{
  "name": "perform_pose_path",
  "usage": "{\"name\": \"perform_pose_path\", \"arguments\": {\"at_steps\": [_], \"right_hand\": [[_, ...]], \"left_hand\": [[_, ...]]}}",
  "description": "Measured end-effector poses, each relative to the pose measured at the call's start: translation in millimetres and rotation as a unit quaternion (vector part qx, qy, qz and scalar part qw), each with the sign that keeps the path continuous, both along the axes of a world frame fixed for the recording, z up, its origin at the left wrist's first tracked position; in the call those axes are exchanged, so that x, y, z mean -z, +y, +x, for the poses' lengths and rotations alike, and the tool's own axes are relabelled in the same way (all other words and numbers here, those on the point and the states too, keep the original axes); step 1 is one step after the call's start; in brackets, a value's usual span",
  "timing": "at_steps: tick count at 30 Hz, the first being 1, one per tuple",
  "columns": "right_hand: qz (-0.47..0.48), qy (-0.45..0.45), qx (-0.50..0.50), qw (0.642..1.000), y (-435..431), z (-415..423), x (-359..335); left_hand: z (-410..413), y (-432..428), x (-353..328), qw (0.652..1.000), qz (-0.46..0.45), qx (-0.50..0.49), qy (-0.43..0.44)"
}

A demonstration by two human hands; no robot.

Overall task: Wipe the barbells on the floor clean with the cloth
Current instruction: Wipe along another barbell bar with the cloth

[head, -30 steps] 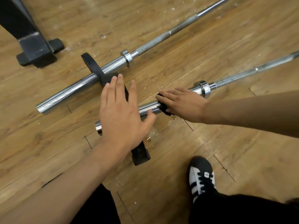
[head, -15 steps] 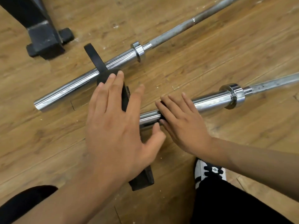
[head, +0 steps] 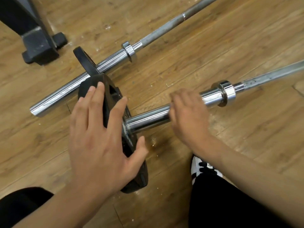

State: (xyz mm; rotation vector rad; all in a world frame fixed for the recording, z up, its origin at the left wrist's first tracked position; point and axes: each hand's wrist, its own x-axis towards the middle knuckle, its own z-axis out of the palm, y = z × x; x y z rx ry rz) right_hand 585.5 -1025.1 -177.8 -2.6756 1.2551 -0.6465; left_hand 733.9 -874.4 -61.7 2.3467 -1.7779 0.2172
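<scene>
- Pressing our left hand (head: pixel 98 142), fingers straight and spread, on the black plate (head: pixel 139 176) of the near barbell (head: pixel 148 119).
- Our right hand (head: pixel 189 119) covers that barbell's sleeve, blurred; we cannot tell its grip.
- The far barbell (head: pixel 111 60) lies on the floor (head: pixel 213 46) beyond.
</scene>
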Motion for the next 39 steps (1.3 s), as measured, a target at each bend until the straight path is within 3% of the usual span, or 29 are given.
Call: {"name": "perform_pose_path", "arguments": {"at_steps": [2,4,7,11,15,19,23,26,28,30,33,36,39], "right_hand": [[-0.018,0.019,-0.091,0.995,16,10,4],[-0.054,0.044,-0.111,0.991,5,-10,5],[-0.057,0.008,-0.004,0.998,-22,-60,11],[-0.031,-0.024,0.1,0.994,-22,-51,12],[0.008,0.003,-0.057,0.998,30,24,5],[0.008,0.024,-0.186,0.982,43,24,2],[0.012,0.033,-0.041,0.999,-2,-39,-2],[0.027,0.065,0.037,0.997,4,-37,-8],[0.025,0.069,-0.025,0.997,39,-6,-7],[0.034,0.063,-0.159,0.985,77,22,-2],[0.037,0.08,-0.269,0.959,79,8,-1],[0.009,0.06,-0.172,0.983,47,-57,-1],[0.023,0.058,-0.035,0.997,10,-115,-9]], "left_hand": [[-2,7,-1,1.0,0.009,0.012,-0.001],[-2,14,-2,0.999,0.024,0.03,-0.003],[13,16,-12,0.998,0.027,0.054,-0.004],[49,-18,-25,0.988,0.04,0.031,0.143],[52,-28,-22,0.985,0.135,0.042,0.1],[39,-15,-24,0.987,0.116,0.042,0.1],[20,1,-22,0.99,0.107,0.052,0.077],[5,19,-25,0.986,0.121,0.073,0.083],[6,28,-31,0.981,0.135,0.107,0.088],[19,27,-39,0.975,0.136,0.146,0.094],[48,12,-43,0.961,0.15,0.195,0.128],[52,7,-32,0.931,0.206,0.276,0.118],[32,19,-26,0.929,0.175,0.289,0.149]]}}
